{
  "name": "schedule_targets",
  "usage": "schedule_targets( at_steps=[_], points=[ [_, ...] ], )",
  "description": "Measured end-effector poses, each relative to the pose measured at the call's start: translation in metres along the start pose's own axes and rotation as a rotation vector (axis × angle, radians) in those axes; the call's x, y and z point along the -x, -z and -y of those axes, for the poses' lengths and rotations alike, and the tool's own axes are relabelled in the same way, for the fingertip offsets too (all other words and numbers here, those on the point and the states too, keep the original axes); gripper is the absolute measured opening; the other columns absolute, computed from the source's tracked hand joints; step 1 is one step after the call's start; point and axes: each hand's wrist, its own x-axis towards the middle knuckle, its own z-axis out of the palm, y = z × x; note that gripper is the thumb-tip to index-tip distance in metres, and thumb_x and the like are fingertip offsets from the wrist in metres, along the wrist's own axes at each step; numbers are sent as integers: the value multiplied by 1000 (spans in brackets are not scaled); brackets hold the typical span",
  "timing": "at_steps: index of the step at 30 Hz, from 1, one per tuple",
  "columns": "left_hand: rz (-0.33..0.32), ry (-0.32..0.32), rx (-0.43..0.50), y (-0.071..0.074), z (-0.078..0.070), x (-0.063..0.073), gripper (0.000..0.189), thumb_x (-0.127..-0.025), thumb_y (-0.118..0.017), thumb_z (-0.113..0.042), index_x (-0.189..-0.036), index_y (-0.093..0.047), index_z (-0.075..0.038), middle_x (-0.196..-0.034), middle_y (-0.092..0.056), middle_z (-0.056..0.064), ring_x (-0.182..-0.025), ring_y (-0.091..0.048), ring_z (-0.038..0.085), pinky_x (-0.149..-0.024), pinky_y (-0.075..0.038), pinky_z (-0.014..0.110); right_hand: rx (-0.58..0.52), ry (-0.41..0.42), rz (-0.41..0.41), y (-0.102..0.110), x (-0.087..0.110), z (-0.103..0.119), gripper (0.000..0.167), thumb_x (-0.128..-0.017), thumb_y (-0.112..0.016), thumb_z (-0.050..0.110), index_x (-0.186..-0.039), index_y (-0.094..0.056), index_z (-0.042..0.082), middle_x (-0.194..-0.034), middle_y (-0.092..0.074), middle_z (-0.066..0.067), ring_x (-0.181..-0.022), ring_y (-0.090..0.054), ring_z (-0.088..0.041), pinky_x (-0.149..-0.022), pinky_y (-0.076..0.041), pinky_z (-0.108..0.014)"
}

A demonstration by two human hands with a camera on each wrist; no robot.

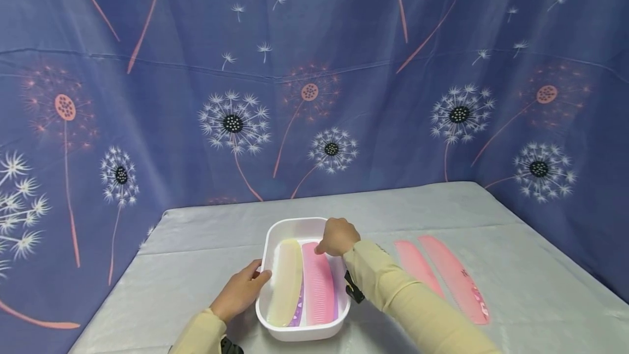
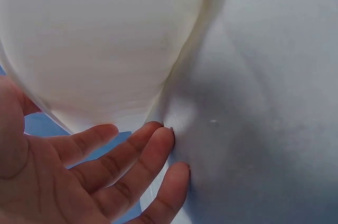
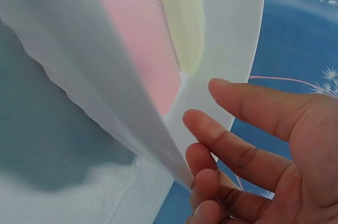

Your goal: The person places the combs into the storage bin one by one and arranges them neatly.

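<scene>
A white plastic tub stands on the cloth-covered table. Inside lie a pale yellow comb on the left and a pink comb on the right. Purple pieces with light patterning peek out from beneath them. My left hand holds the tub's left rim, thumb over the edge and fingers along the outer wall. At the far right corner, my right hand is over the rim. Its thumb and index finger are apart with nothing between them, while the other fingers curl beside the wall.
To the right of the tub, two more pink combs lie side by side on the table: a smaller one partly behind the right sleeve and a longer one. A blue dandelion-print curtain hangs behind the table.
</scene>
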Motion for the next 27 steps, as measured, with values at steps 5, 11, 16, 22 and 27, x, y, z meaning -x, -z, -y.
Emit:
schedule_targets(
  at_steps=[5, 11, 16, 22, 27],
  points=[
    [-2, 4, -6, 0, -1, 1, 46, -102, -55, -27, -140, -56, 0, -101, -69, 9, -96, -64, 28, -89, -50, 53, -59, 22, 8, 4, 3, -4, 24, -76, -89, 24, -70, -72, 7, -76, -69, -3, -76, -65, -23, -70, -55, -40],
    [-7, 4, 0, -1, -1, 2, 46, -102, -55, -27, -140, -57, -1, -102, -69, 9, -95, -65, 28, -89, -50, 53, -157, 33, 29, 14, 9, -11, 18, -80, -86, 24, -79, -79, 8, -83, -72, -2, -75, -65, -20, -67, -53, -36],
    [-10, 2, 4, -2, -1, 4, 45, -102, -55, -27, -139, -57, -2, -102, -69, 9, -95, -65, 28, -89, -50, 53, -234, 35, 26, 19, 14, -17, 18, -83, -83, 24, -80, -78, 7, -86, -72, -2, -78, -62, -18, -66, -49, -33],
    [-12, 7, 6, -3, -2, 6, 46, -102, -55, -27, -140, -56, 0, -102, -69, 10, -95, -65, 28, -89, -50, 54, -332, 14, 34, 24, 13, -29, 21, -87, -79, 25, -83, -78, 5, -87, -70, -3, -81, -59, -20, -68, -47, -32],
    [-8, 14, 0, -4, -3, 7, 47, -102, -55, -28, -140, -56, 0, -102, -69, 9, -96, -65, 28, -89, -50, 53, -412, -22, 71, 30, 15, -41, 25, -91, -75, 25, -96, -78, 2, -95, -72, -11, -94, -68, -33, -82, -54, -42]
  ],
)
